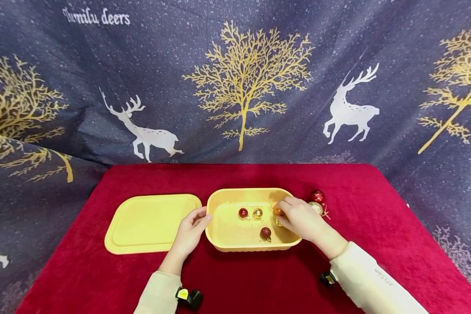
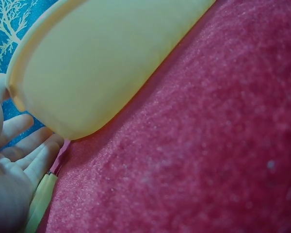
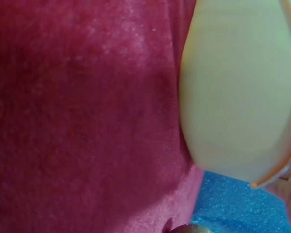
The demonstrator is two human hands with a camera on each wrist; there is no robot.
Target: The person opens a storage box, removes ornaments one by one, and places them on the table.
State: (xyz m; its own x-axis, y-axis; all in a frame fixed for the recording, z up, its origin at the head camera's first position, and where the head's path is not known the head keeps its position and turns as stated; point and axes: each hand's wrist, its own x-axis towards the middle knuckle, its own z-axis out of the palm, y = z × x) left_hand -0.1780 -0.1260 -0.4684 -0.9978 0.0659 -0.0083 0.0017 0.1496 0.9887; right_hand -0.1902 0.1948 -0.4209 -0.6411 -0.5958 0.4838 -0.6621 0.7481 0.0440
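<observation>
A yellow rectangular box [image 1: 251,245] stands on the red cloth. My left hand [image 1: 190,227] holds its left end, thumb at the rim and fingers against the outside; in the left wrist view these fingers [image 2: 26,145] lie beside the box wall [image 2: 97,63]. Inside the right end, my right hand [image 1: 298,216] pinches a gold Christmas ball [image 1: 277,211], which the fingers partly cover. On the box floor lie a shiny red ball [image 1: 243,213], a shiny gold ball [image 1: 257,213] and a dark red ball [image 1: 265,233]. The right wrist view shows mostly the box's outer wall [image 3: 237,92].
A yellow lid [image 1: 153,222] lies flat left of the box. Just right of the box, a red ball [image 1: 318,196] and a glittery gold ball [image 1: 315,207] rest on the red tablecloth [image 1: 377,244]. Behind the table hangs a dark blue cloth [image 1: 251,131] with deer and trees.
</observation>
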